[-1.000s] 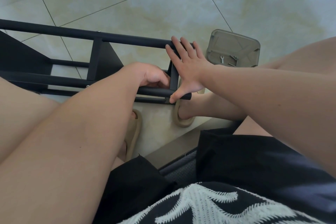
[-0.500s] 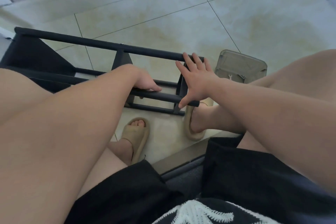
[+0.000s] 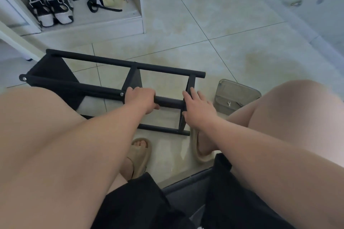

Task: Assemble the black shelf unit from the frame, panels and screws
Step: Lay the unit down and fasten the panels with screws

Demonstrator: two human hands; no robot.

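The black shelf unit (image 3: pixel 104 62) lies on its side on the tiled floor in front of my knees, with black panels between its round tubes. My left hand (image 3: pixel 142 99) grips the near upper tube just right of a silver screw (image 3: pixel 122 94). My right hand (image 3: pixel 198 109) lies flat, fingers straight, against the right end panel (image 3: pixel 191 83) of the frame. A second silver screw (image 3: pixel 24 79) shows at the tube's far left end.
A grey plastic lid (image 3: pixel 236 95) holding a small wrench (image 3: pixel 229 103) and screws lies on the floor right of the frame. A white cabinet (image 3: pixel 93 22) with shoes and a bag stands at the back left. My feet in beige slippers (image 3: pixel 141 156) rest below the frame.
The camera has tilted up and back, bringing the cabinet and shoes into view. My left hand has slid along and closed round the near tube; my right hand stays flat on the end panel.
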